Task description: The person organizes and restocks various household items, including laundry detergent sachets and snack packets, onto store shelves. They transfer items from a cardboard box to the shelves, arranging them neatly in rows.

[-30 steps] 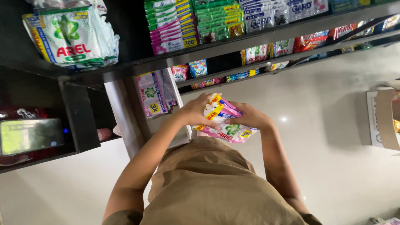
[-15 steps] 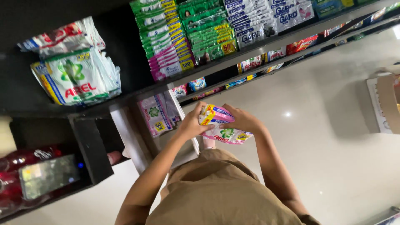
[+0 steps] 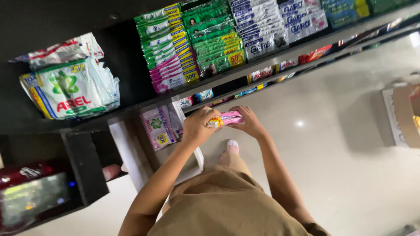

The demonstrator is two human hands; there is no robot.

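1. A person in a tan brown garment stands over a pale glossy tiled floor.
2. The left hand and right hand both clasp a small stack of pink and yellow plastic sachets, held level in front of the dark shelving.
3. Just beyond, pink detergent sachets hang from the shelf edge.
4. Higher up, green and pink sachet strips sit beside large white and green detergent bags.
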